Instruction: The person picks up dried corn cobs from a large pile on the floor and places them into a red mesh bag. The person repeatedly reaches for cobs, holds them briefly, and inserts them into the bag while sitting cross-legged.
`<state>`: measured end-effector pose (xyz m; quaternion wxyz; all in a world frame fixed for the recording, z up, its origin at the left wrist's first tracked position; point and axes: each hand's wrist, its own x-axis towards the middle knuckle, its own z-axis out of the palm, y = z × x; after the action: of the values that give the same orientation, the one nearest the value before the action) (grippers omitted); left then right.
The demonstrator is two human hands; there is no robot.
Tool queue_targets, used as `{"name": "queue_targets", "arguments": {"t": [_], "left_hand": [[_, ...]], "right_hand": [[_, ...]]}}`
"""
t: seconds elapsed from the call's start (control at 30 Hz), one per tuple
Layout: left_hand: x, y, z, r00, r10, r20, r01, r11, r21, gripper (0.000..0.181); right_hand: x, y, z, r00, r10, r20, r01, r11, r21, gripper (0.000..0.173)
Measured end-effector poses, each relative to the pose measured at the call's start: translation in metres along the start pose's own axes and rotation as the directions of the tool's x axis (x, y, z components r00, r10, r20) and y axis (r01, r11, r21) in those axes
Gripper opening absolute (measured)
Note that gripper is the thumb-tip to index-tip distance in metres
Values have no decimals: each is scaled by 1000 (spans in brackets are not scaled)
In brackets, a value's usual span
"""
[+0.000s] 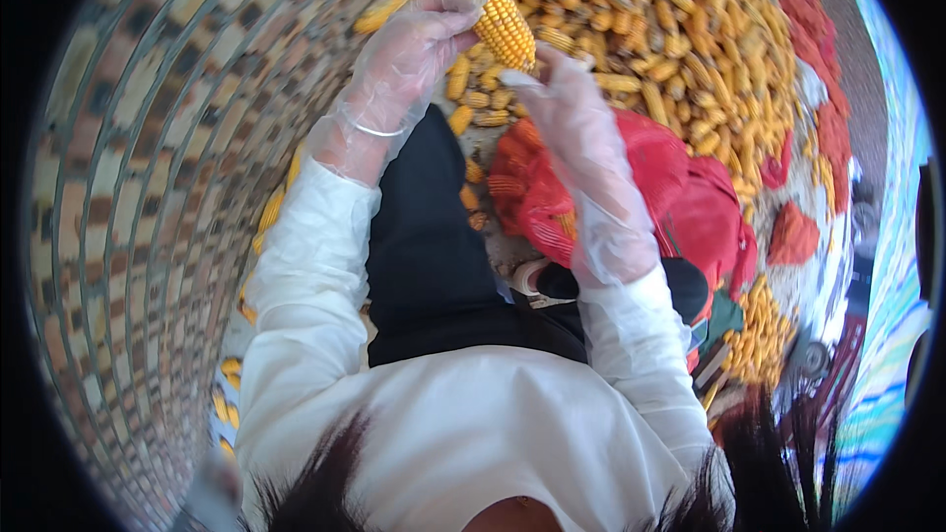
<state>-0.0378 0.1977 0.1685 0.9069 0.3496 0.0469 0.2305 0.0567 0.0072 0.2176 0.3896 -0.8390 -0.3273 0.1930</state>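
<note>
My left hand [436, 26], in a clear plastic glove, grips a yellow ear of corn [484, 4] between thumb and fingers. The ear is husked and slants down to the right, its rows of kernels showing. Close by its lower end is my right hand [565, 92], gloved the same way, thumb and fingers apart. Whether those fingertips touch the kernels cannot be told. Beneath the right forearm lies a red mesh sack [525, 185], with some yellow showing through its folds.
A large heap of corn ears [665, 37] spreads ahead and to the right. A brick wall [162, 162] rises along the left. Black-trousered legs [436, 236] lie below my arms. Farther right are a smaller corn pile [757, 332] and an orange-red sack [794, 233].
</note>
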Motion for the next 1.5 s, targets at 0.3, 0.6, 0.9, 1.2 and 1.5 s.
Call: {"name": "queue_targets", "arguments": {"t": [0.3,0.6,0.9,1.2,1.5], "left_hand": [[54,-82,-5,981,-143,132,170,961,-219,53],[43,-65,34,886,-388,-254,391,919,-39,53],[64,-87,42,974,164,-156,-61,853,518,46],[68,-87,52,958,65,-280,43,931,363,48],[74,-93,35,883,-374,-284,335,925,-178,36]], "right_hand": [[2,53,-11,996,-25,-81,-5,936,-353,18],[30,30,8,977,109,185,10,837,-547,24],[33,65,28,971,-72,227,139,945,-295,16],[28,85,16,788,-602,-134,616,768,173,39],[24,75,3,945,-321,55,285,896,340,11]]}}
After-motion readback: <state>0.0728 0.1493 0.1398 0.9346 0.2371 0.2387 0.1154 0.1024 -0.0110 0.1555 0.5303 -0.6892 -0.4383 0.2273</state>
